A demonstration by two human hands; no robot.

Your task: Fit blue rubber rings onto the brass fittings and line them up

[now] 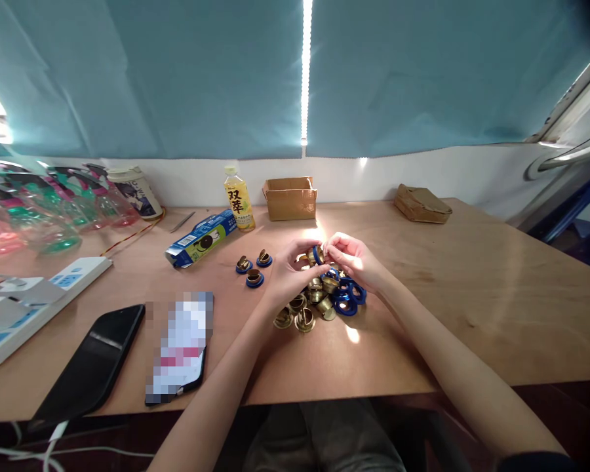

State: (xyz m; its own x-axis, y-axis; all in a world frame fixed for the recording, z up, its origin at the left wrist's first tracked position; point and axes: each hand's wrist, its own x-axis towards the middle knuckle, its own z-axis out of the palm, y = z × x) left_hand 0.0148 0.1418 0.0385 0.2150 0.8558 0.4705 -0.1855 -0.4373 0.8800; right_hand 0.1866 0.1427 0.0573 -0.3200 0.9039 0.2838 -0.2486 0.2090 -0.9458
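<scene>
My left hand (294, 267) is closed around a brass fitting with a blue ring (316, 254), holding it above the table. The fingertips of my right hand (350, 257) pinch at the right side of the same fitting; the exact contact is partly hidden. Beneath both hands lies a pile of loose brass fittings (305, 319). To its right, several blue rings (346, 304) are heaped together, some overlapping. Left of my left hand stand three brass fittings with blue rings around their bases (254, 278).
A yellow-labelled drink bottle (240, 203), an open cardboard box (291, 200) and a brown paper packet (421, 204) stand along the back. At left are a blue carton (201, 239), two phones (96, 360), a power strip (73, 278), spray bottles (44, 223) and a cup (136, 193).
</scene>
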